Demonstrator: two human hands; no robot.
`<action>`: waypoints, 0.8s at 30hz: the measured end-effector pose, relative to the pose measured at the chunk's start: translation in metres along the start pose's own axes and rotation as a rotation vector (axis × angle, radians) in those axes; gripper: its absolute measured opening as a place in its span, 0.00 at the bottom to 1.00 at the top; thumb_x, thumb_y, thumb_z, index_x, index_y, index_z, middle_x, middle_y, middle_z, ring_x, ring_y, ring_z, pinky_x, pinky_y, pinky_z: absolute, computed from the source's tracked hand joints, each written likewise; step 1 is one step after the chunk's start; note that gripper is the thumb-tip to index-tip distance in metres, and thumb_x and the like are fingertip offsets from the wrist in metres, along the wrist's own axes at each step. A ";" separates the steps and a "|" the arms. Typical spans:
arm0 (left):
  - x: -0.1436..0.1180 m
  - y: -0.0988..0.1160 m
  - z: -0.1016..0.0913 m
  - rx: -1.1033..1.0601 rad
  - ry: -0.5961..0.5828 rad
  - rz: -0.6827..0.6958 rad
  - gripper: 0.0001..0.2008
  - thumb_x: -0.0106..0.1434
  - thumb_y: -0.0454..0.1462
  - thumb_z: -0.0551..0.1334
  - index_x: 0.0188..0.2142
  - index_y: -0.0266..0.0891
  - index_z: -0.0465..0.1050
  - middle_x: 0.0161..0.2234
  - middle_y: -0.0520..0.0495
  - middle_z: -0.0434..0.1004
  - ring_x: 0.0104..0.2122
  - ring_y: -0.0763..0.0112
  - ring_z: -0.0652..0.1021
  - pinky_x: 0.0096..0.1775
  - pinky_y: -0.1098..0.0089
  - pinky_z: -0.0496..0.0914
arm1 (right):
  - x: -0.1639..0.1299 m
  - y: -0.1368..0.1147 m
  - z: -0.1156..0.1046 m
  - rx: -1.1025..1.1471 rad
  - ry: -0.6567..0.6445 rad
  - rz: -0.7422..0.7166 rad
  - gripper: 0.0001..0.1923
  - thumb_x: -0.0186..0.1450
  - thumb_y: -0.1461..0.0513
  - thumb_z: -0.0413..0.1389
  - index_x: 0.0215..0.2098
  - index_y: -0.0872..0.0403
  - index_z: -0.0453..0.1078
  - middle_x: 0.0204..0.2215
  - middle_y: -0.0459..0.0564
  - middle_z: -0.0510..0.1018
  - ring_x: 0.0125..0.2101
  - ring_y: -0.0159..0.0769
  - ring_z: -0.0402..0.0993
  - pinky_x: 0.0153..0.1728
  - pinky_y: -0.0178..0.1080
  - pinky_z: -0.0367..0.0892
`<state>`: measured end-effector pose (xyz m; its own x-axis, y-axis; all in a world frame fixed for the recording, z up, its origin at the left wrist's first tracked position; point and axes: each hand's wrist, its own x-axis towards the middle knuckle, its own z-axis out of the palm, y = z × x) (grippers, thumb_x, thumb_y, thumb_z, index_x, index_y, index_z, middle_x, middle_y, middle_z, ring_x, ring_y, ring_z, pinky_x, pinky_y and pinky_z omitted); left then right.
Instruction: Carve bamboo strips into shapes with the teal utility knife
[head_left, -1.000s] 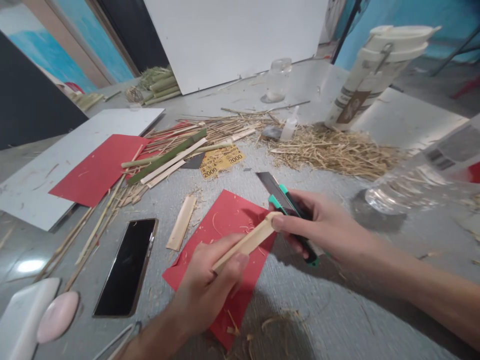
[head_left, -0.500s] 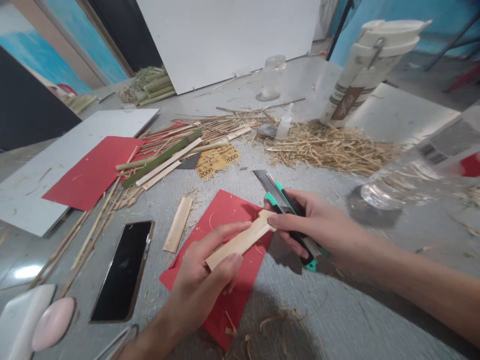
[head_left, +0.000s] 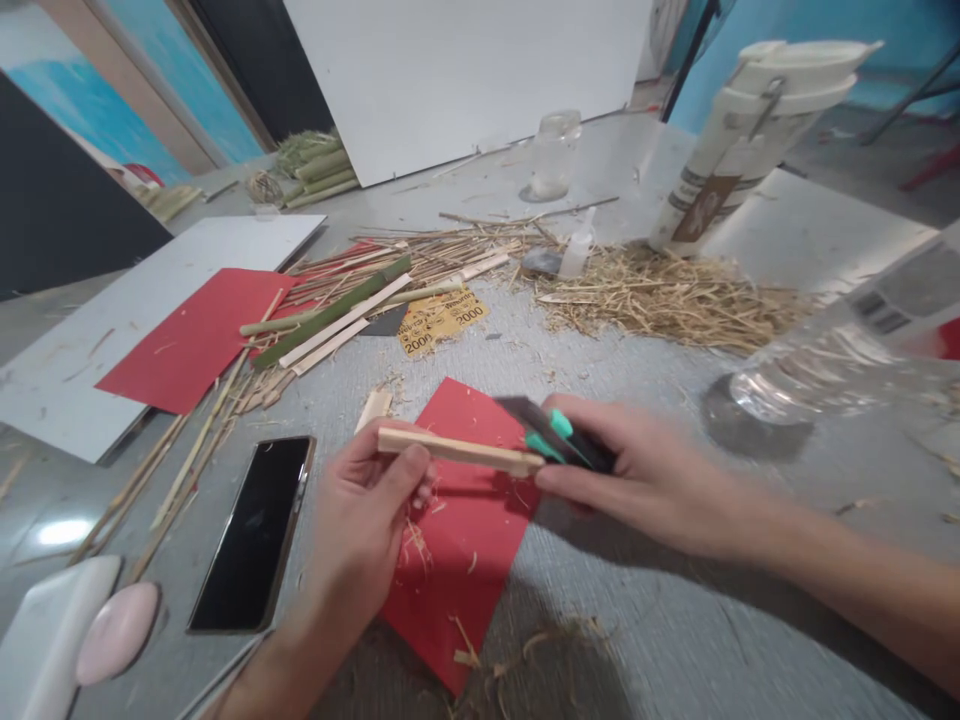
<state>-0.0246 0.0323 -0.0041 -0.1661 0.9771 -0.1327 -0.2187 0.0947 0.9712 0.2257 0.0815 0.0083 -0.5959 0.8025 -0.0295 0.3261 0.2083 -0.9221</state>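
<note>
1. The left hand (head_left: pixel 367 500), in the lower middle of the frame, is closed on the left end of a pale bamboo strip (head_left: pixel 457 451); the thumb lies on top of it.
2. The strip lies almost level above a red paper sheet (head_left: pixel 465 540) that rests on the grey table (head_left: pixel 675 620).
3. The right hand (head_left: pixel 645 470), just right of center, is closed around a green and black utility knife (head_left: pixel 559 445). Its dark blade points to the upper left and is blurred.
4. The right thumb touches the right end of the strip, just beside the knife.
5. A black phone (head_left: pixel 255 530) lies flat at the lower left, near the left hand.
6. A second red paper sheet (head_left: pixel 187 340) lies at the left, and beside it are bamboo sticks (head_left: pixel 337 310).
7. A heap of straw (head_left: pixel 660 295) is at the upper right of center, with a cream tumbler (head_left: pixel 750 140) behind it.
8. Yellow sandpaper (head_left: pixel 442 318) marked 2000 lies above the first red sheet.
</note>
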 end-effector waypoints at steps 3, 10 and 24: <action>0.008 0.007 0.000 -0.109 -0.002 0.135 0.14 0.60 0.48 0.78 0.33 0.43 0.81 0.36 0.50 0.76 0.35 0.72 0.76 0.38 0.74 0.75 | -0.002 0.003 -0.002 -0.084 -0.133 -0.130 0.19 0.75 0.44 0.58 0.38 0.50 0.73 0.28 0.43 0.73 0.28 0.33 0.65 0.31 0.36 0.61; 0.023 0.013 0.002 -0.267 -0.116 0.048 0.06 0.62 0.37 0.75 0.39 0.43 0.83 0.37 0.51 0.76 0.38 0.73 0.77 0.45 0.74 0.74 | 0.000 0.004 -0.006 -0.281 -0.201 -0.285 0.18 0.81 0.49 0.50 0.60 0.46 0.74 0.48 0.52 0.84 0.44 0.40 0.81 0.44 0.39 0.67; 0.068 0.018 0.040 -0.248 -0.170 0.104 0.11 0.73 0.40 0.64 0.33 0.40 0.70 0.20 0.59 0.57 0.20 0.77 0.58 0.26 0.75 0.58 | 0.027 0.001 -0.001 -0.612 -0.042 -0.320 0.17 0.81 0.52 0.47 0.47 0.53 0.71 0.36 0.52 0.80 0.33 0.38 0.73 0.35 0.38 0.58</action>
<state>-0.0018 0.1083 0.0117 -0.0412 0.9990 0.0198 -0.4399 -0.0359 0.8973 0.2101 0.1039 0.0068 -0.7555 0.6295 0.1816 0.4779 0.7191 -0.5045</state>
